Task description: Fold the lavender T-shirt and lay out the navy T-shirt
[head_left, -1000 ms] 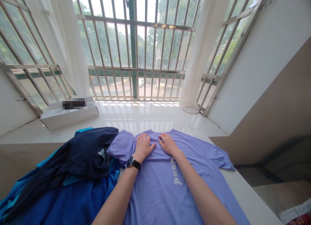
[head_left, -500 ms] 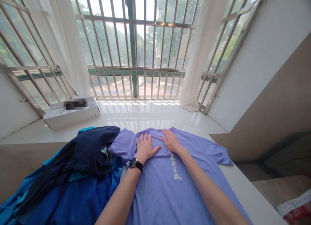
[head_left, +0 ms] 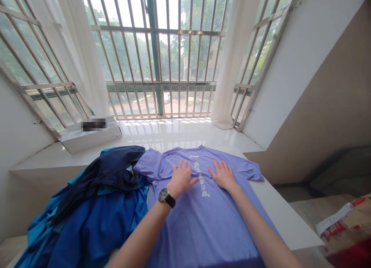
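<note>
A purple T-shirt (head_left: 185, 217) lies spread on the white window ledge, its collar toward the window and both short sleeves out to the sides. White lettering runs down its middle. My left hand (head_left: 181, 177), with a black-strapped watch (head_left: 166, 197) on the wrist, rests fingers apart on the shirt left of the lettering. To the right of the lettering, my right hand (head_left: 223, 174) lies with its fingers stretched out on the fabric. Neither hand grips anything. The shirt's lower end runs toward the bottom of the view.
A heap of dark navy and blue clothes (head_left: 101, 206) lies left of the shirt, touching its sleeve. Behind it stands a white box (head_left: 89, 140) with a blurred item on top. Metal bars and white curtains (head_left: 227, 67) line the window. At lower right is a red and tan bag (head_left: 348, 225).
Both hands have moved from near the collar down and right over the shirt, farther apart. The upper lettering and logo now show. The view has shifted slightly.
</note>
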{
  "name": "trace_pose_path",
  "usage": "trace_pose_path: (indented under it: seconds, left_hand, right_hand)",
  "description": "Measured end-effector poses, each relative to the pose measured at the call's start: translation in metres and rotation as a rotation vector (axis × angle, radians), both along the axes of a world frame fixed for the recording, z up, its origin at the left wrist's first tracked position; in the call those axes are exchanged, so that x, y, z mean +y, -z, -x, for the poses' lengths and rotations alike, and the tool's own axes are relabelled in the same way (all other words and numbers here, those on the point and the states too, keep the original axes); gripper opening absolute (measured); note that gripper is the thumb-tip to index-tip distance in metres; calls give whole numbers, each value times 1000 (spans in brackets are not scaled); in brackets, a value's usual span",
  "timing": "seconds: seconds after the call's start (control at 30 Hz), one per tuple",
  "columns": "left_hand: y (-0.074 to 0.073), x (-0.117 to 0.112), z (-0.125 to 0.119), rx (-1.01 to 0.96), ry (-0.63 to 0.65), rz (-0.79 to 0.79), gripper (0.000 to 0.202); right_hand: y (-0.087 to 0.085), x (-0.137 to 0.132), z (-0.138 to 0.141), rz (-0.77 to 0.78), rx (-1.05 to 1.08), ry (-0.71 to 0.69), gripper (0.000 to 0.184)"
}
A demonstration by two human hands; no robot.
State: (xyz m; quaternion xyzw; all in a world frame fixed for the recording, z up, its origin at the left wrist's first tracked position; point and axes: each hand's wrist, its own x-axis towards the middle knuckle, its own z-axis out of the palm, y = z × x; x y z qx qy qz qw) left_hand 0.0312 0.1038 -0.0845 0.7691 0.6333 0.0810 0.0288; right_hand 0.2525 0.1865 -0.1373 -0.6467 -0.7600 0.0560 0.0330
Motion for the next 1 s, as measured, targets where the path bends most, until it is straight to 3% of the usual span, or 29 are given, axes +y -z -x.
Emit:
trace_pose_path:
  seconds: [0.07, 0.13, 0.27, 0.47, 0.67, 1.0]
  left_hand:
    - [-1, -26, -10, -30, 165, 20, 62]
    - [4, -49, -15, -55, 244, 26, 63]
    - [15, -79, -17, -112, 193, 46, 79]
    - [15, -106, -28, -169, 130, 53, 76]
    - [16, -123, -38, -181, 77, 64, 74]
    - [13, -125, -45, -195, 60, 65, 69]
  right_hand:
    - [-1, 1, 1, 7, -2, 1, 73]
    - [-1, 2, 1, 15, -3, -1, 75]
    - [2, 2, 1, 18, -17, 2, 78]
    - [-4, 4, 3, 58, -60, 29, 79]
    - [-19, 6, 4, 54, -67, 7, 78]
    - [-1, -5, -3, 3, -43, 29, 72]
